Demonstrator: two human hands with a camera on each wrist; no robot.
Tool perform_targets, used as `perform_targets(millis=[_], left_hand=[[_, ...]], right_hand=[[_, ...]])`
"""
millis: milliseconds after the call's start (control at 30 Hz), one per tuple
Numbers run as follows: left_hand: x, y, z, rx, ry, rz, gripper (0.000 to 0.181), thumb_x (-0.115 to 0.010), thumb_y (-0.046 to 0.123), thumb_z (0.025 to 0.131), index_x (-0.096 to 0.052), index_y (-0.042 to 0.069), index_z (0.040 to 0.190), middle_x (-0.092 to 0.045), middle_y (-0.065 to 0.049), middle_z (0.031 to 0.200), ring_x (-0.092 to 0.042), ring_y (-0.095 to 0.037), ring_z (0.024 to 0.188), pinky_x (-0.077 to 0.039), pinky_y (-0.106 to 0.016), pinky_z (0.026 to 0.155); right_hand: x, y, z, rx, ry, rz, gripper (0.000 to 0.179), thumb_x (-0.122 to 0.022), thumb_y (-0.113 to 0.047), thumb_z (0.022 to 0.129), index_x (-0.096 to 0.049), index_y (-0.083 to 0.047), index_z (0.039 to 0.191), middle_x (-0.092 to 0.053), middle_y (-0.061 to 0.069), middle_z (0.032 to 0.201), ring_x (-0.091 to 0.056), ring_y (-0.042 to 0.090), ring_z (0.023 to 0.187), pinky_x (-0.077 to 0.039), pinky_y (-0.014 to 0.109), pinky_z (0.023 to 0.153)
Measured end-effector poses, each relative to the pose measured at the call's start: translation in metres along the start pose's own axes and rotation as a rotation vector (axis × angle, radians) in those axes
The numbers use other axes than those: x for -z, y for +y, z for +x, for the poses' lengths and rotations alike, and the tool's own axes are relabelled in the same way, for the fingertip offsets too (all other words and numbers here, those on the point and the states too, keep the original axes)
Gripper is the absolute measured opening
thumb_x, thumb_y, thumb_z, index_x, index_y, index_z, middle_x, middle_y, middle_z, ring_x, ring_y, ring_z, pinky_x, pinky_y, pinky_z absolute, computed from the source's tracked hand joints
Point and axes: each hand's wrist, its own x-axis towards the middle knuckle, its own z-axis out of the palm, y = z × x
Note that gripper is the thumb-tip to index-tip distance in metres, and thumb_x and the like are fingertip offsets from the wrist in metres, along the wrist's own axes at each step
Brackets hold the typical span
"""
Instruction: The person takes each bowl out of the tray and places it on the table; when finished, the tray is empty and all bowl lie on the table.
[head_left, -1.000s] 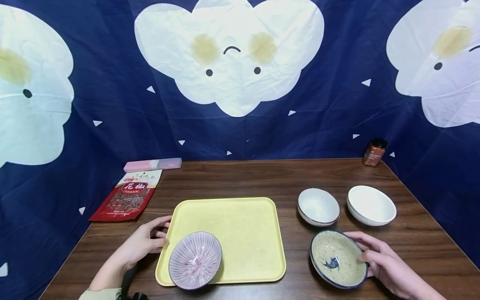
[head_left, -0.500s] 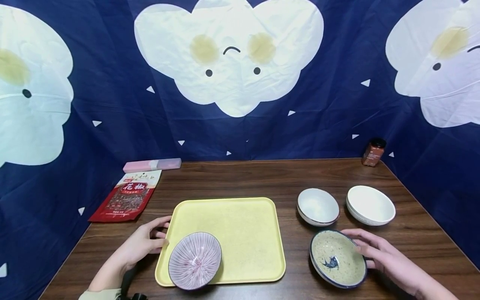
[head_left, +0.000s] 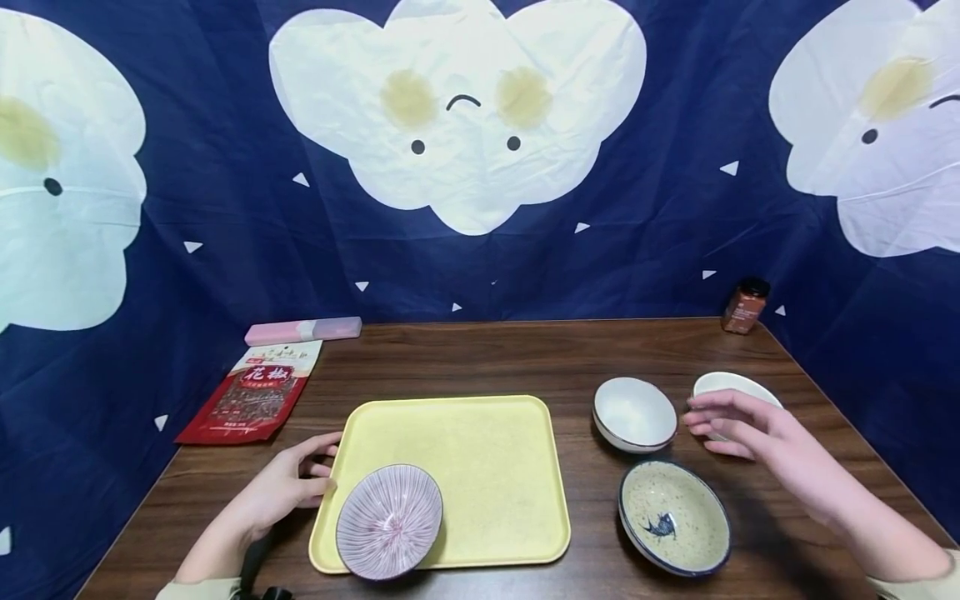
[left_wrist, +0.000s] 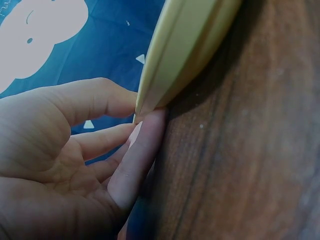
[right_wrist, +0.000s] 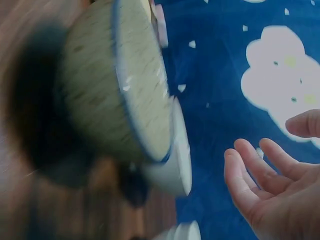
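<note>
My left hand (head_left: 288, 483) holds the left edge of a yellow tray (head_left: 495, 483); in the left wrist view, thumb and fingertips meet at the tray's rim (left_wrist: 159, 75). A purple-and-white striped bowl (head_left: 390, 521) sits on the tray's front left corner. My right hand (head_left: 757, 433) is in the air with loosely bent fingers, holding nothing. In the head view it overlaps a white bowl (head_left: 731, 383), partly hidden behind it. Nearer to me stands a speckled bowl with a blue rim (head_left: 675, 517), apart from the hand. A white bowl with a thin dark rim (head_left: 635, 412) stands behind that.
At the back left lie a red spice packet (head_left: 251, 396) and a pink case (head_left: 303, 331). A black-lidded jar (head_left: 746, 307) stands at the back right corner. Dark blue cloth (head_left: 480, 275) hangs behind the wooden table (head_left: 525, 358).
My right hand has let go of the speckled bowl and moved up and back, over toward the white bowl at far right. The left hand and tray stay put.
</note>
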Motion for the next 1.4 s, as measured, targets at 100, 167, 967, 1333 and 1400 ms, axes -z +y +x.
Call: perform_targets(millis=[100, 167, 967, 1333, 1400], left_hand=[[0.0, 0.0, 0.0, -0.005, 0.0, 0.002, 0.074, -0.066, -0.008, 0.084, -0.035, -0.011, 0.151, -0.046, -0.028, 0.132, -0.056, -0.028, 0.099, -0.061, -0.042, 0.074], [0.0, -0.001, 0.0, -0.009, -0.008, 0.001, 0.074, -0.067, -0.008, 0.084, -0.034, -0.011, 0.151, -0.046, -0.028, 0.132, -0.056, -0.028, 0.099, -0.061, -0.042, 0.074], [0.002, -0.001, 0.0, -0.036, -0.036, -0.014, 0.074, -0.066, -0.008, 0.085, -0.033, -0.013, 0.151, -0.044, -0.029, 0.132, -0.057, -0.029, 0.1, -0.061, -0.042, 0.074], [0.002, -0.001, 0.0, -0.024, -0.026, -0.003, 0.074, -0.066, -0.008, 0.085, -0.033, -0.012, 0.151, -0.044, -0.029, 0.133, -0.057, -0.029, 0.101, -0.061, -0.042, 0.074], [0.002, -0.001, 0.0, -0.022, -0.026, -0.002, 0.074, -0.066, -0.008, 0.085, -0.033, -0.012, 0.151, -0.044, -0.029, 0.133, -0.057, -0.029, 0.102, -0.061, -0.042, 0.075]], right_hand=[[-0.011, -0.016, 0.017, 0.016, -0.015, 0.001, 0.031, -0.042, 0.0, 0.107, -0.059, -0.003, 0.133, -0.068, 0.011, 0.122, -0.067, 0.016, 0.111, -0.057, 0.03, 0.087], [-0.021, -0.025, 0.027, 0.015, -0.034, -0.013, 0.031, -0.043, -0.003, 0.108, -0.056, 0.001, 0.135, -0.066, 0.016, 0.124, -0.067, 0.017, 0.111, -0.057, 0.031, 0.088], [-0.178, -0.06, 0.143, -0.015, -0.37, -0.021, 0.048, -0.058, -0.018, 0.104, -0.051, -0.001, 0.148, -0.06, 0.017, 0.138, -0.062, 0.026, 0.121, -0.055, 0.037, 0.093], [-0.234, -0.025, 0.139, -0.283, -0.48, 0.136, 0.046, -0.059, -0.016, 0.102, -0.053, 0.0, 0.144, -0.064, 0.018, 0.125, -0.063, 0.036, 0.115, -0.056, 0.044, 0.09], [-0.239, -0.022, 0.135, -0.322, -0.502, 0.162, 0.046, -0.059, -0.015, 0.102, -0.053, 0.0, 0.144, -0.066, 0.015, 0.122, -0.065, 0.033, 0.11, -0.057, 0.044, 0.088]])
